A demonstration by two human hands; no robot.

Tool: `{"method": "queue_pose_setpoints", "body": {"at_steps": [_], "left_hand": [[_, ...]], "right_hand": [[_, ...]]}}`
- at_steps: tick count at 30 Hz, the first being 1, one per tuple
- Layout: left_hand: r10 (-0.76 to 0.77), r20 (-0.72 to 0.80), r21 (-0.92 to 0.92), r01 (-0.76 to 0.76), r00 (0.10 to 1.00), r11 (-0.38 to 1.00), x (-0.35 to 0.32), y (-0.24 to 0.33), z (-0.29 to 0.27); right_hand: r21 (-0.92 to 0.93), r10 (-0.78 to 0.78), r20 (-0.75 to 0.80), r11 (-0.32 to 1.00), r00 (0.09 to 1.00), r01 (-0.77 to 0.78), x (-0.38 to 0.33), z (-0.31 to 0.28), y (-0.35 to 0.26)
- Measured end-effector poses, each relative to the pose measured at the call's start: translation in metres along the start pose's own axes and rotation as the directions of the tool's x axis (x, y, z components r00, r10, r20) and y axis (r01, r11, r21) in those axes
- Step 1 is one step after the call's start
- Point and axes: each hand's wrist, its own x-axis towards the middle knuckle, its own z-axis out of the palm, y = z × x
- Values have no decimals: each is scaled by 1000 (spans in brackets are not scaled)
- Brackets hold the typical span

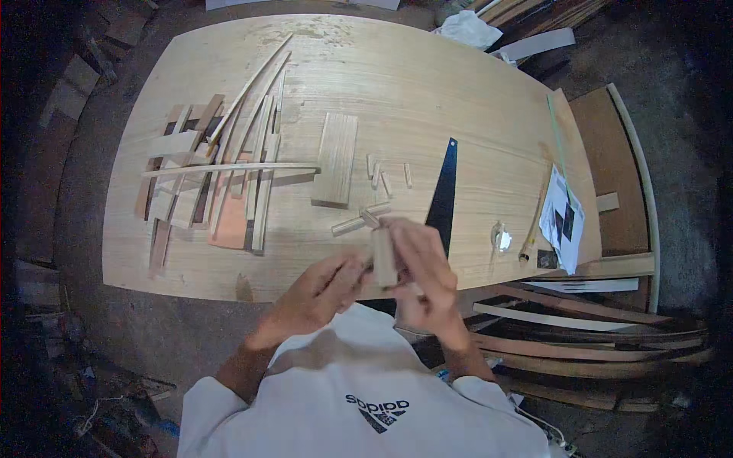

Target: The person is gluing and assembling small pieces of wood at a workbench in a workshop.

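Over the near edge of the table: one pale wooden block, gripped by my right hand; my left hand, blurred, curls at its left side, hold unclear. Lying beyond: short wooden sticks, one dark handsaw.

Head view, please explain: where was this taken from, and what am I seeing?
No robot here: these are a person's bare left hand and right hand. A wide fisheye camera worn on the head looks down, bending straight edges. On the pale wooden tabletop lie a heap of thin wooden strips at left, a thick pale rectangular wooden block, several short pale wooden sticks and a dark tapered saw blade. Between them the hands hold a pale oblong wooden piece; blur hides each hand's exact grip.
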Motion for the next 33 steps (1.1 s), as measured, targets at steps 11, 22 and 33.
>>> {"method": "queue_pose_setpoints", "body": {"at_steps": [11, 22, 33], "left_hand": [[112, 19, 113, -114, 993, 987, 7, 8, -3], [125, 4, 123, -125, 992, 985, 13, 1, -9], [394, -7, 536, -330, 919, 777, 11, 12, -2]], "right_hand": [[-4, 179, 8, 984, 984, -179, -1, -2, 18], [119, 222, -48, 969, 974, -215, 1, -2, 7], [314, 316, -81, 908, 945, -276, 2, 7, -7]]}}
